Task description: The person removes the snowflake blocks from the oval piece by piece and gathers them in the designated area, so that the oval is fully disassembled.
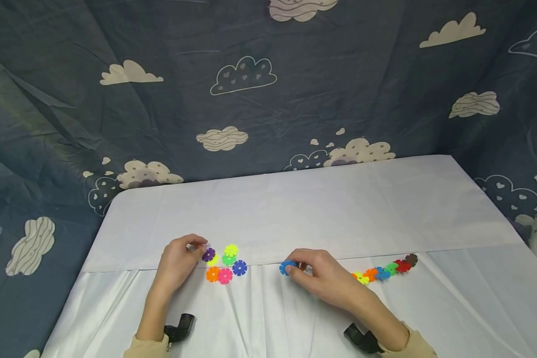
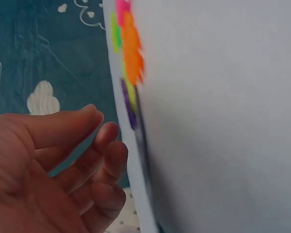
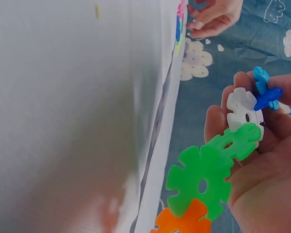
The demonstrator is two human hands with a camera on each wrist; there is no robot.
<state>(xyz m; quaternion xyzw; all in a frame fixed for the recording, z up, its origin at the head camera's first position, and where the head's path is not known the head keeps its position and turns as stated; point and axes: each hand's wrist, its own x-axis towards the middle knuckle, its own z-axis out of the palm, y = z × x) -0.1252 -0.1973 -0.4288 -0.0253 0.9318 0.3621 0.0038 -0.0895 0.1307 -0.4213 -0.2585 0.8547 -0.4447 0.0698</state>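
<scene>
Okay, head view: by the look of it, joining notched discs into a chain [image 1: 382, 273] on the white surface [image 1: 295, 209]. Pinching a blue disc [image 1: 284, 268] between thumb and fingers of the right hand [image 1: 324, 276], with the chain out to that side, partly behind the hand. Hovering with the left hand [image 1: 179, 259] at the edge of a small cluster, right by a purple disc [image 1: 209, 254]; also there, an orange disc [image 1: 212, 274] and a pink disc [image 1: 225, 276]. Can't tell joined from merely overlapping. On to left wrist view: no piece visible between left thumb and fingers, loosely bent, not gripping; purple disc just beyond. Right wrist view: pinching at a light-blue disc [image 3: 260, 77] and dark-blue disc [image 3: 268, 98] set crosswise, then down the row to a white disc [image 3: 240, 99], two green discs [image 3: 186, 174], an orange disc [image 3: 191, 218]. Probably between joins. Likely needed next: picking one disc from the cluster left-handed, bringing it to the held end, matching notches, pressing gently.
</scene>
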